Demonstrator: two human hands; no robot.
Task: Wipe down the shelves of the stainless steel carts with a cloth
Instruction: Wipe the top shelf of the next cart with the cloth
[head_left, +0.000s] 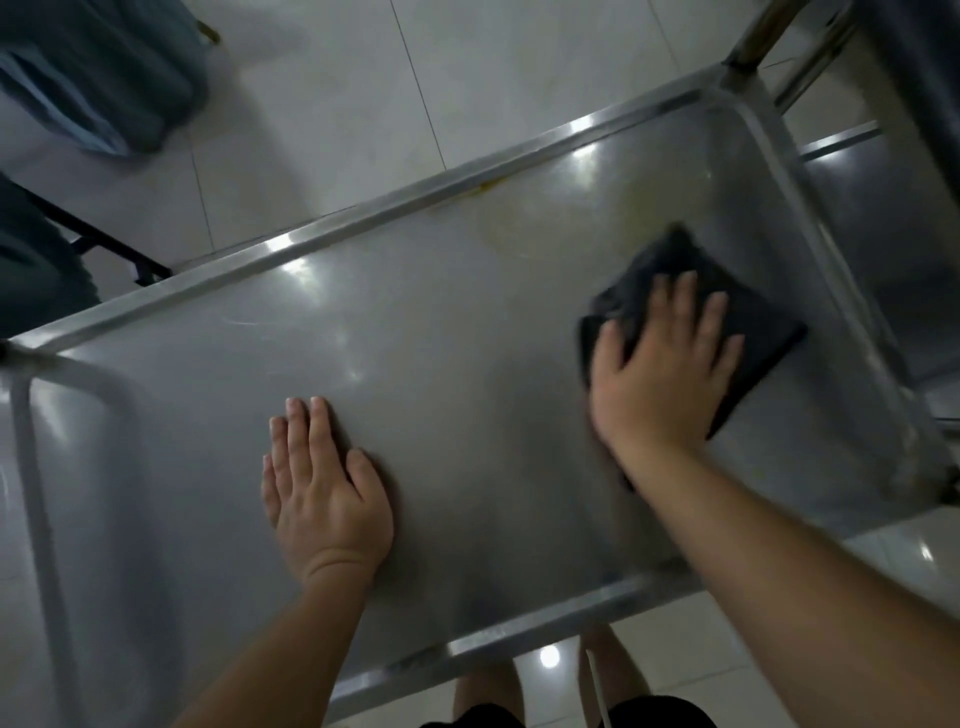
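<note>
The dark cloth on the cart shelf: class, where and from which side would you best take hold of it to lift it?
Probably the far right corner of the dark cloth, approached from above. It lies folded flat on the shelf, and the right hand presses flat over its near left part, so the far right edge is the bare part. The left hand rests flat on the shelf.

Glossy pale floor tiles (322, 104) with thin grout lines reflect ceiling lights. At 10 o'clock hangs blurred blue-grey fabric (98, 78); at 9 o'clock a dark metal frame (104, 244) crosses the floor.
</note>
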